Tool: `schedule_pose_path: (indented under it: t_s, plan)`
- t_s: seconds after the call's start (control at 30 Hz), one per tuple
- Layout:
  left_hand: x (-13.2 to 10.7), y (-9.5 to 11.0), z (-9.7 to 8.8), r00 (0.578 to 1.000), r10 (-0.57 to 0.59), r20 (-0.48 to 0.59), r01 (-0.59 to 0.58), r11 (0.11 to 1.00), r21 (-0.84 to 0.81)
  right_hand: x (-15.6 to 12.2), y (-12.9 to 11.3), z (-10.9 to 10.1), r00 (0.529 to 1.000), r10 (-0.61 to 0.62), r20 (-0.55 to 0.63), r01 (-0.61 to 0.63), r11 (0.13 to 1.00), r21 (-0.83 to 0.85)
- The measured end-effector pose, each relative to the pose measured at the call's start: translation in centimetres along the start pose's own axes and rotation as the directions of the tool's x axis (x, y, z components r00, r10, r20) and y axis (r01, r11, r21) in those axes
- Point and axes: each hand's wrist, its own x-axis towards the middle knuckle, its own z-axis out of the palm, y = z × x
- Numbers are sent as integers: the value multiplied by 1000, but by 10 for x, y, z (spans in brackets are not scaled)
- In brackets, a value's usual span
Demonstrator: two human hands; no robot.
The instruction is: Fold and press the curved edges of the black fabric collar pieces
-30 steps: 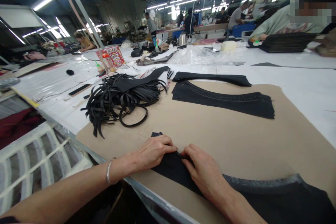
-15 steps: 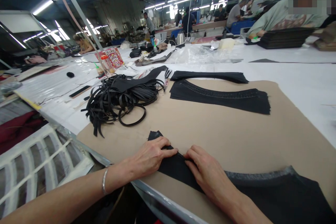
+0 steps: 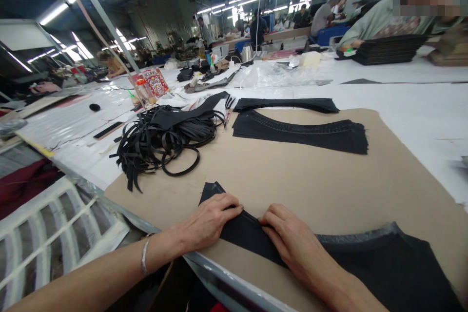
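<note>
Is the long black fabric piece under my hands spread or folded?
Mostly spread: the black fabric piece lies flat on the smooth tan sheet, its far edge apparently folded over.

We are holding a long black cloth piece [image 3: 369, 263], which is lying on the near part of the tan sheet [image 3: 285, 175], its narrow end pointing toward the sheet's left side and its broader part spreading rightward. Along its far edge, a slim fold and a greyish strip are showing.

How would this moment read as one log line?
left hand: on black cloth | right hand: at same cloth's edge | brown sheet: under cloth | straps: beyond left hand
</note>
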Motion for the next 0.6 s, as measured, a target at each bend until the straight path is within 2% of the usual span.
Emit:
schedule_pose_path:
  t_s: [0.1, 0.27, 0.5, 0.6]
  plan:
    - [4, 6, -4, 999, -6, 38, 8, 999, -42, -2, 3, 0, 1000, -18, 12, 18, 1000, -2]
    - [8, 15, -8, 996, -29, 81, 27, 999, 21, -7, 7, -2, 1000, -24, 20, 24, 1000, 14]
    - [4, 19, -4, 994, 3, 105, -15, 993, 114, -15, 13, -9, 999, -42, 33, 42, 999, 8]
    - [1, 19, 0, 997, 26, 71, -37, 988, 152, -20, 18, -11, 998, -58, 30, 58, 998, 1]
